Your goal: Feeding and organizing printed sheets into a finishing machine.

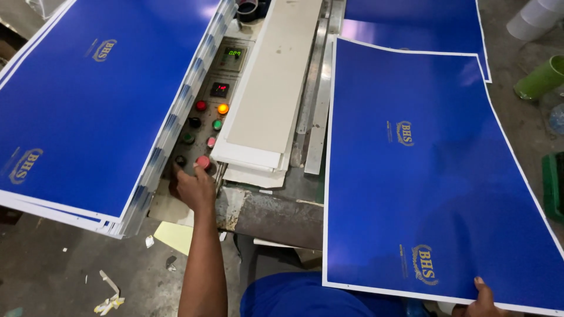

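My left hand (pixel 194 186) reaches up to a grey control panel (pixel 205 126) with several round buttons; its fingertips rest at the lowest buttons, touching a red one (pixel 203 161). An orange lamp (pixel 222 108) glows higher on the panel, below two small digital displays. My right hand (pixel 485 298) grips the near edge of a large blue printed sheet (pixel 429 176) with a white border and gold emblems, lying on the machine bed at the right.
A thick stack of the same blue sheets (pixel 88 105) fills the left and overhangs the panel. White card strips (pixel 267 100) lie beside the panel. A green cup (pixel 540 79) stands at the far right. Paper scraps lie on the floor (pixel 88 276).
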